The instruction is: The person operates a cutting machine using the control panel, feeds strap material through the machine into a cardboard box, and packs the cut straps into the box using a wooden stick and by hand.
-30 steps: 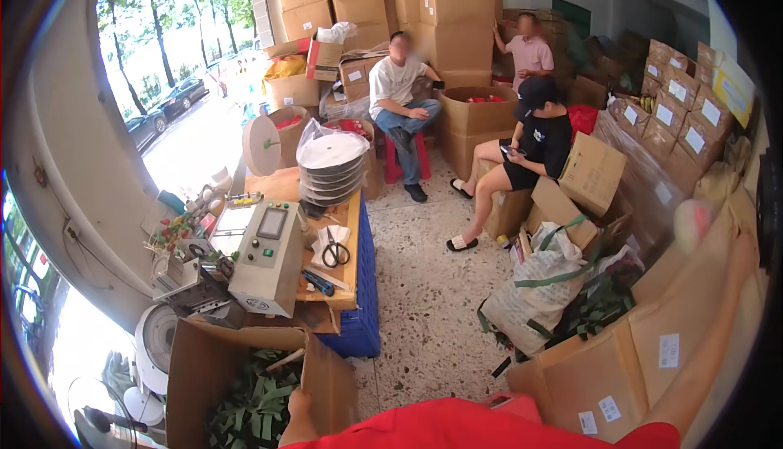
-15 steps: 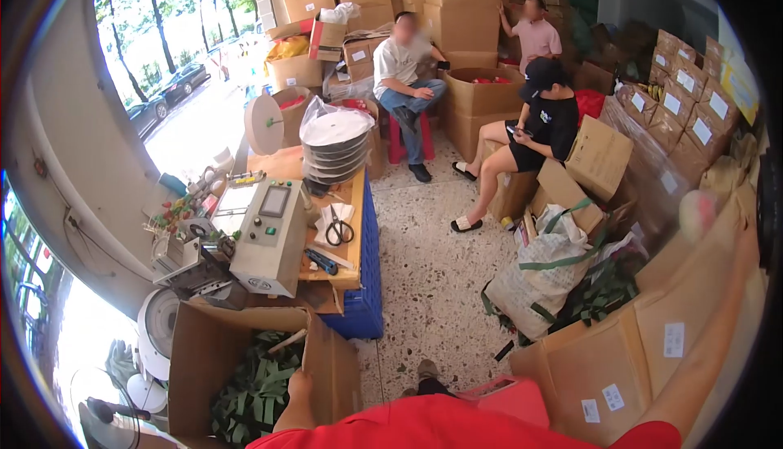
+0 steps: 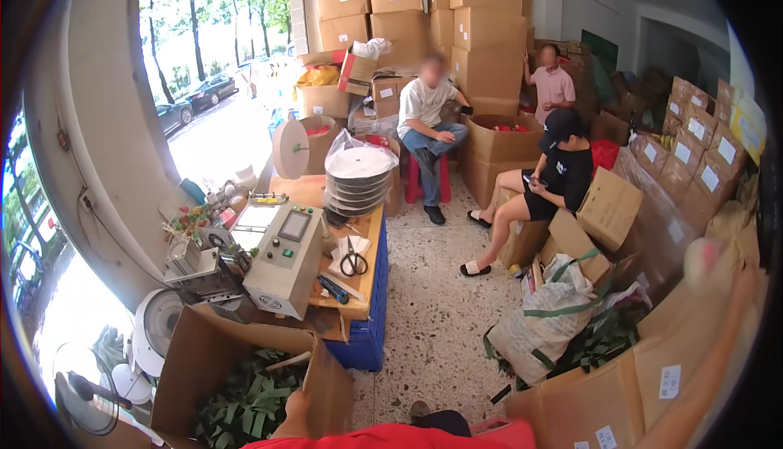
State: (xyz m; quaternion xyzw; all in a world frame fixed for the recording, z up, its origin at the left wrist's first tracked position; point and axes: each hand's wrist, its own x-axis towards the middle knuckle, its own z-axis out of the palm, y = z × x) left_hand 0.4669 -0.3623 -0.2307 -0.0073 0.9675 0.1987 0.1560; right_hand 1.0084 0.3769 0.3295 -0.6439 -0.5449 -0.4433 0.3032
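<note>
My left hand [image 3: 298, 406] is closed on the right rim of an open cardboard box [image 3: 330, 392], with the fingers partly hidden. Many dark green strips [image 3: 253, 400] fill this box, and a pale stick-like piece [image 3: 289, 361] lies near its rim. My right arm stretches along large cardboard [image 3: 603, 400] on the right. At the dark edge of the view, my right hand [image 3: 740, 276] is too blurred to show its fingers. Near it is a blurred round whitish-pink thing [image 3: 701, 258].
A control-panel machine [image 3: 285, 261], scissors [image 3: 353, 261], a blue-handled cutter [image 3: 333, 289] and stacked reels [image 3: 357, 180] stand on the bench. A white sack [image 3: 542, 327] sits right of the floor strip. Two people sit and another stands by stacked boxes [image 3: 489, 49].
My view has tilted upward and shifted a little, so the room appears lower and further right. My left hand stays at the box rim; the right arm remains stretched out.
</note>
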